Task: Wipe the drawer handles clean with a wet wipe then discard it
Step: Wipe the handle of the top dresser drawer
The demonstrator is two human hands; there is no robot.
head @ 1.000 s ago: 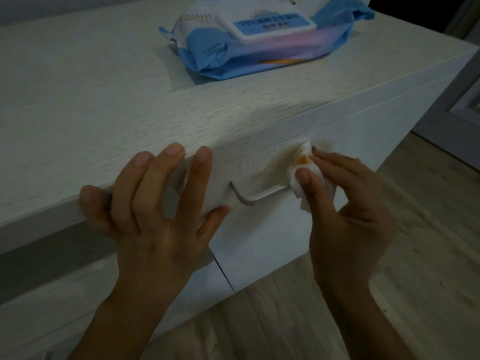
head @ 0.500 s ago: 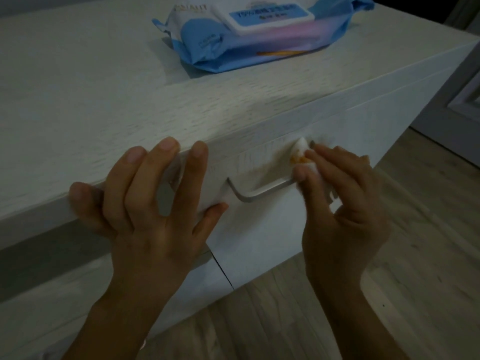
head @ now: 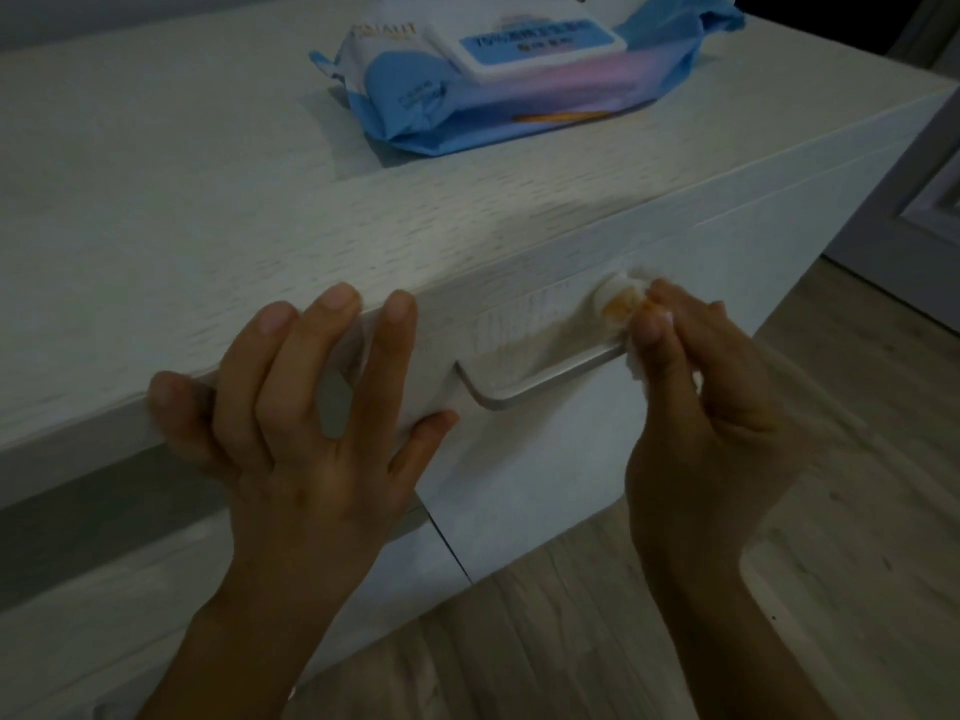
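My right hand (head: 711, 407) pinches the stained white wet wipe (head: 618, 301) at the brushed metal drawer handle's (head: 540, 379) right end; my left hand (head: 311, 407), fingers spread, presses the pale wooden dresser's (head: 182, 226) edge; rubbing could smear the orange stain.

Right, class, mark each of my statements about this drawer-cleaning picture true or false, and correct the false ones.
1. The right hand pinches the wet wipe at the right end of the drawer handle. True.
2. The left hand holds a second wipe. False: it rests spread on the edge of the cabinet top, holding nothing.
3. The pack of wipes stands upright. False: it lies flat on the cabinet top.
4. The wet wipe carries an orange stain. True.
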